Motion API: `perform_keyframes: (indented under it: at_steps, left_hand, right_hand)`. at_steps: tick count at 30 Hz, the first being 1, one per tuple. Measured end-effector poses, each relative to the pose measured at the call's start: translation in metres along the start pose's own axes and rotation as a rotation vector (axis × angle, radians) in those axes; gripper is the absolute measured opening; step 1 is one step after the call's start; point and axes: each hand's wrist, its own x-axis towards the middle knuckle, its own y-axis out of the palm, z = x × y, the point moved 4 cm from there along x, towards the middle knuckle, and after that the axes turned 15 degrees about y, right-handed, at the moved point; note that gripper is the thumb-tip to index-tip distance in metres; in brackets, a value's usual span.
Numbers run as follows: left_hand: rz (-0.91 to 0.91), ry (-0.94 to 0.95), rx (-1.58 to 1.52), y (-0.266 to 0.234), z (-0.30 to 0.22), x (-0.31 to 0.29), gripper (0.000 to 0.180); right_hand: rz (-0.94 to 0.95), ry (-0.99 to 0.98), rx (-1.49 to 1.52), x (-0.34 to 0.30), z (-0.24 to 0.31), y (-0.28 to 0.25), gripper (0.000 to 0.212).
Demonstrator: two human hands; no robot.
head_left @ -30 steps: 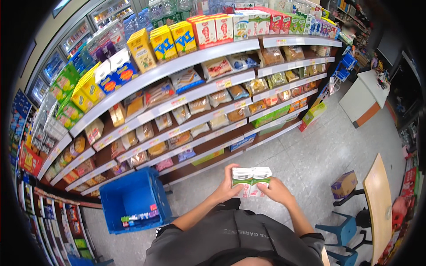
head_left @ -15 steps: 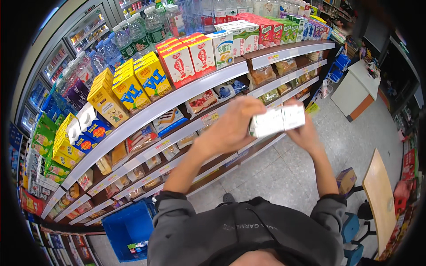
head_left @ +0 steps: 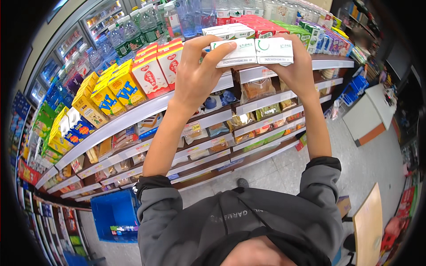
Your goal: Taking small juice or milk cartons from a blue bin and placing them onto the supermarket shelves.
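Observation:
Two white milk cartons (head_left: pixel 255 53) sit side by side between my hands, in front of the top shelf's edge. My left hand (head_left: pixel 197 71) grips them from the left, its thumb and fingers closed around that end. From the right, my right hand (head_left: pixel 296 71) closes on the other end, with some of its fingers hidden behind the cartons. Just beyond lie the tops of more white cartons (head_left: pixel 228 30) on the top shelf, with red cartons (head_left: pixel 262 25) to their right.
Red-and-white cartons (head_left: pixel 151 75) and yellow drink boxes (head_left: pixel 126 86) fill the shelf to the left, with plastic bottles (head_left: pixel 146 24) behind. Packaged bread (head_left: pixel 257 90) lies on the lower shelves. A blue crate (head_left: pixel 111 208) holding small packs stands on the floor at lower left.
Both hands have moved up and away from my body with the white cartons, from in front of the lower shelves to top-shelf height. The shelves now appear slightly shifted in view.

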Motion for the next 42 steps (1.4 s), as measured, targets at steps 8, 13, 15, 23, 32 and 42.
perform_keyframes:
  at_steps: [8,13,15,23,32,42]
  left_hand:
    - [0.163,-0.093,0.176,0.035,0.0,-0.017,0.055]
    - [0.292,-0.149,0.245,0.043,-0.009,-0.02,0.058]
    - [0.33,-0.164,0.263,0.047,-0.011,-0.021,0.06]
    - [0.304,-0.227,0.253,0.055,-0.004,-0.012,0.055]
    - [0.54,-0.26,0.446,0.054,-0.004,-0.007,0.05]
    - [0.71,-0.297,0.469,0.053,0.017,0.003,0.06]
  right_hand:
    - [0.127,0.002,0.151,0.018,-0.062,0.03,0.053]
    - [0.198,-0.05,0.192,0.02,-0.084,0.039,0.056]
    - [0.205,-0.048,0.197,0.019,-0.091,0.04,0.057]
    - [0.171,-0.073,0.255,0.025,-0.099,0.035,0.057]
    - [0.339,0.071,0.247,0.028,-0.1,0.042,0.069]
    - [0.085,-0.259,-0.333,0.036,-0.085,0.051,0.049]
